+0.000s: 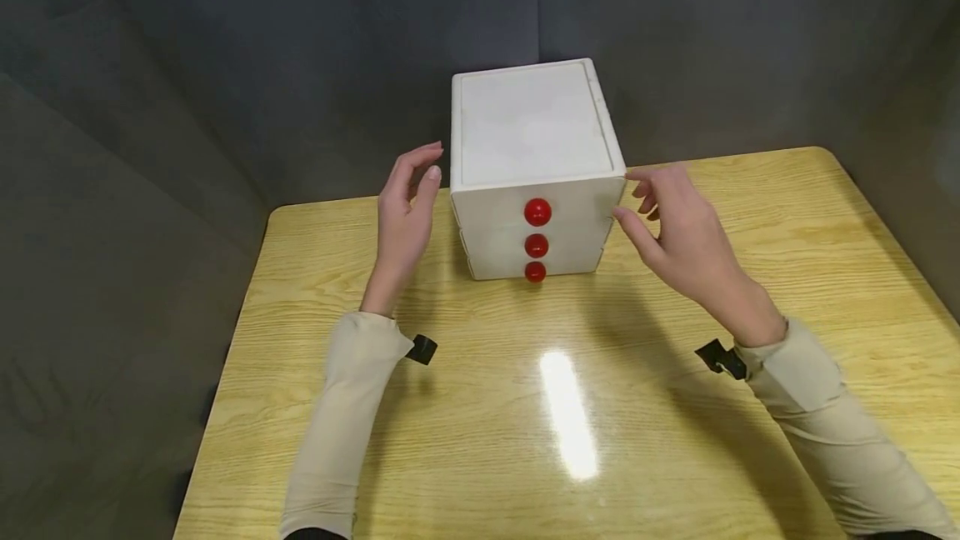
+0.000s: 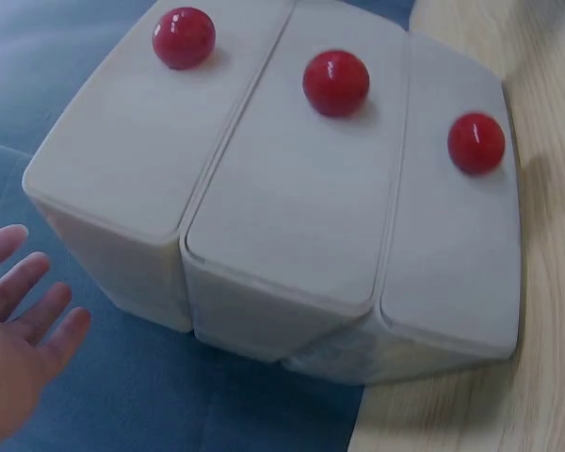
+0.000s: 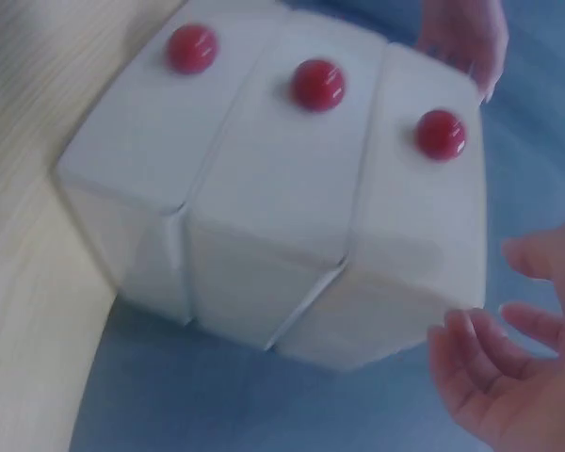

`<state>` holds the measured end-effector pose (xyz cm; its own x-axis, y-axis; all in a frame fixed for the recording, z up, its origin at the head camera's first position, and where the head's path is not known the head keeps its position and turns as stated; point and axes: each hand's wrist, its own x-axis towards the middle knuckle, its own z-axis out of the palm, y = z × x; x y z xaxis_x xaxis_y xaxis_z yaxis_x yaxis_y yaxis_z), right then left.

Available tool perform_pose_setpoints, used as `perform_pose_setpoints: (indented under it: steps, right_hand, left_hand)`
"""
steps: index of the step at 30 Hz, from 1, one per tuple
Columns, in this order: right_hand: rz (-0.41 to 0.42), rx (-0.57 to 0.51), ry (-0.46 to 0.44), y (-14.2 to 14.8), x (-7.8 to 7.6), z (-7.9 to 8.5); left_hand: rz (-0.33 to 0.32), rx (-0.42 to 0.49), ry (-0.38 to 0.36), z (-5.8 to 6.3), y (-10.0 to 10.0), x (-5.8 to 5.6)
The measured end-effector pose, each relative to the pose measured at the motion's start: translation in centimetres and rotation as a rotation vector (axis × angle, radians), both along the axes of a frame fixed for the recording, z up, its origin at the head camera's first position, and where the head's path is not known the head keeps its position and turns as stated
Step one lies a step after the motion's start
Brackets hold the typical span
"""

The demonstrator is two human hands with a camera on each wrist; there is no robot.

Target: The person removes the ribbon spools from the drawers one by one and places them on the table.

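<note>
A white drawer box (image 1: pixel 532 127) with three stacked drawers stands near the back of the table. Each drawer front carries a round red knob, the top knob (image 1: pixel 537 212) being the highest of the three. To the box's left, my left hand (image 1: pixel 405 211) is held up with relaxed fingers, apart from its side and holding nothing. On the other side my right hand (image 1: pixel 682 236) is near the upper right front corner, fingers loosely bent; whether the fingertips touch the box I cannot tell. All the drawers (image 2: pixel 292 188) look closed in the left wrist view.
The wooden table (image 1: pixel 480 407) spreads out in front of the box, with a bright light reflection on it. Dark cloth (image 1: pixel 337 48) hangs behind and along the sides. Small black wrist devices (image 1: pixel 422 349) are worn at both cuffs.
</note>
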<state>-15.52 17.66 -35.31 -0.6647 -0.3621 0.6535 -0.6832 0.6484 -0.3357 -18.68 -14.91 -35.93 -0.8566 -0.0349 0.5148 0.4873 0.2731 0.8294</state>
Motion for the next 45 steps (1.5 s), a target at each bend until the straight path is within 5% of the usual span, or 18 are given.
perform_pose_setpoints:
  steps: [5, 14, 25, 38, 45]
  right_hand:
    - [0.077, -0.028, 0.061, -2.0, 0.0, 0.4]
    - [0.211, -0.094, 0.019, -4.7, -0.8, -0.3]
    - [0.192, -0.149, -0.137, -6.1, -1.1, -1.1]
    - [0.171, -0.177, -0.13, -6.5, -0.9, -1.1]
    - [0.17, -0.19, -0.138, -6.6, -0.6, -1.1]
  left_hand:
    - [-0.038, 0.072, 0.015, 0.3, 0.6, -0.5]
    - [-0.079, 0.155, 0.007, 0.0, 1.7, -1.5]
    - [-0.179, 0.258, 0.018, -1.1, 2.2, -1.7]
    - [-0.178, 0.267, 0.008, -1.3, 2.2, -2.2]
    - [-0.178, 0.274, 0.015, 0.1, 2.6, -1.1]
